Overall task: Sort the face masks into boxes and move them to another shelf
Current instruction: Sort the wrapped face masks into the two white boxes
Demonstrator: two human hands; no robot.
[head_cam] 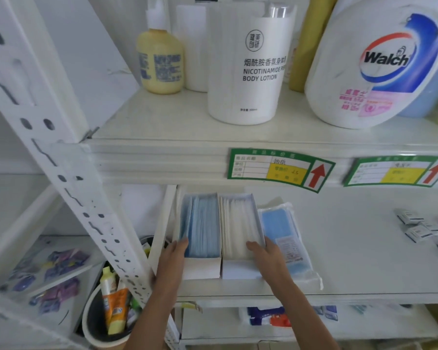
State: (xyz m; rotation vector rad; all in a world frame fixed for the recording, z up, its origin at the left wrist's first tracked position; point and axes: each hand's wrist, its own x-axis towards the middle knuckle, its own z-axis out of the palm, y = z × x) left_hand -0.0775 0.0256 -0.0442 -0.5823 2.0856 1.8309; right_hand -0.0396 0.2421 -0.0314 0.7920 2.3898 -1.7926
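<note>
The left hand [173, 258] lies along the outer left wall of the box of blue masks [202, 224], its fingers straight and pressed flat to the cardboard, thumb at the rim. The right hand [266, 256] holds the box of white masks [240, 227] from the right, thumb hooked over the rim onto the masks and the remaining fingers hidden behind the far wall, so its grip is only partly shown. The two open white boxes stand side by side, touching, between the hands at the left end of a white metal shelf [352, 261]. Just right of them, partly under the right wrist, lies one sealed plastic pack of blue masks [281, 228].

Further right on the same shelf lie about four small white sachets [415, 227], well apart from the boxes. Two green price tags [280, 169], each with a red arrow, are stuck to the front edge of the shelf above. On that upper shelf stand a yellow bottle [159, 64], a white body lotion bottle [248, 72] and a large white Walch jug [379, 64], with other containers behind them that are partly cut off.

To the left, a perforated white upright [68, 178] crosses the view. Below it a round bin [99, 322] holds tubes, and a lower shelf carries many purple and blue packets [58, 269], too blurred to count.
</note>
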